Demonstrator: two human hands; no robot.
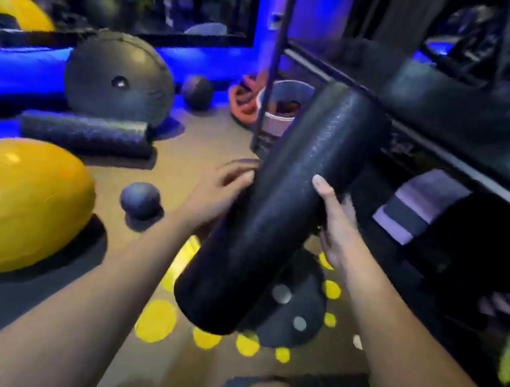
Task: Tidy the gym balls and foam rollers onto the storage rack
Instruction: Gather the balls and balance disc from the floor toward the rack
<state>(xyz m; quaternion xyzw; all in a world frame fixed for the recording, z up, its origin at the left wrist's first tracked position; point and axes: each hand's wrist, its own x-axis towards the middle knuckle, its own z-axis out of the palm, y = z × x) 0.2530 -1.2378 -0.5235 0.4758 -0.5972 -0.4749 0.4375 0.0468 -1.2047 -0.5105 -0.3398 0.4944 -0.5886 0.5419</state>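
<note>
Both hands hold one roller (pixel 285 204): my left hand (pixel 224 189) curls on its left flank, somewhat blurred, and my right hand (pixel 335 227) grips the right flank, thumb over the front. Roller is off the floor, tilted, top end near the rack (pixel 448 161). Judgement: I should level it and feed it end-first onto a shelf, keeping clear of the post (pixel 275 65). Open room lies left, where a second roller (pixel 85 133), yellow ball (pixel 16 205) and small ball (pixel 139 200) sit on the floor.
</note>
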